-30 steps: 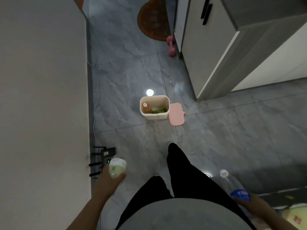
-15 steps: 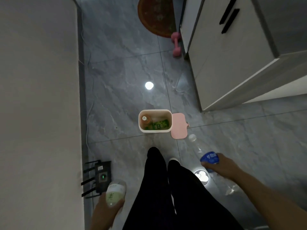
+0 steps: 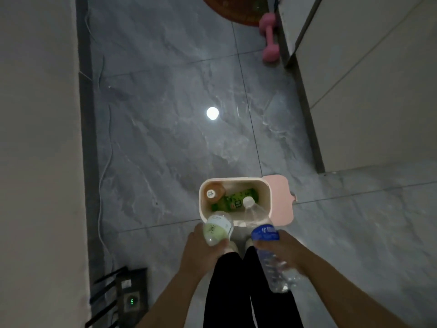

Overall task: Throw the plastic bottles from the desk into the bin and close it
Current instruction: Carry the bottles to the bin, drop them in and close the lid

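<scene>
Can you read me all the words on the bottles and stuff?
Nothing reads clearly.
Blue label on the clear bottle in the right hand: white characters, too blurred.
Green-labelled bottle in the left hand: a dark mark, unreadable.
Green packaging inside the bin: print too small.
Orange bottle's cap: marks too small.
</scene>
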`<state>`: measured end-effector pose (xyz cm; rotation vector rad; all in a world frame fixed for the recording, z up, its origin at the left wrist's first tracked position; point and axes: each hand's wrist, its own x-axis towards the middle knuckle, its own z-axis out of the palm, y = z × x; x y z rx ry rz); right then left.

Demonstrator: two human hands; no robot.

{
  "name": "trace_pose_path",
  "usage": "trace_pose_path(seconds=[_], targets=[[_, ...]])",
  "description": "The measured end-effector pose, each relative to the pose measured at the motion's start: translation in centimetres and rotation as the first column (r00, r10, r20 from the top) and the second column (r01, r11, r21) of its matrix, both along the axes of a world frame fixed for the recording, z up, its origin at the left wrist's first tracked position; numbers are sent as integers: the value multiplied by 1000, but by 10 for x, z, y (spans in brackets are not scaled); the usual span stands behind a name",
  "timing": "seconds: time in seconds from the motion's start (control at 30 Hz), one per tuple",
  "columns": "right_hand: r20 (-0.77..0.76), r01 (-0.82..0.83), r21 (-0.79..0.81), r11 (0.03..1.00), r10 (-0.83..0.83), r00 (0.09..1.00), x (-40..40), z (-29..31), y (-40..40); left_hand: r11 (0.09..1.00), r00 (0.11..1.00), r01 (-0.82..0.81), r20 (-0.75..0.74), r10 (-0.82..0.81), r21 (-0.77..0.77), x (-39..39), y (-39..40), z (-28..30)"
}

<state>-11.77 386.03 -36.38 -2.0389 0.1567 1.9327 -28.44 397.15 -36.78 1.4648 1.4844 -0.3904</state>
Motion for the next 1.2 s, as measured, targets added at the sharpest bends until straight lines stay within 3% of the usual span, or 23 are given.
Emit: trace_pose_path(seconds=[0.33,0.47,0.53,0.7,0.87,0.97,1.07,1.2], targets=[[40,53,-27,998,-52,998,7,-154,39,980,981,-189,40,192,-57,68,9,-169],[20,112,44,993,-113,993,18,-182,47,988,988,-153,-36,153,-1,78,4,-198],[-6,161,9,987,-161,987,26,-186,51,992,990,-127,-63,128,15,81,6,-205],[-47,76,-93,993,-80,996,28,-194,55,993,997,-70,-26,73,95,83,11,-211],[230,3,-70,998,13,973,21,-195,49,985,997,-82,29,78,152,71,11,-199],[440,-125,-59,990,138,887,19,-189,36,971,991,-132,56,123,197,56,9,-189],[521,-186,-66,980,193,831,16,-180,24,978,989,-137,-30,144,157,45,4,-176],[535,-137,-102,985,171,827,13,-175,4,974,997,-79,4,80,213,41,-1,-169]])
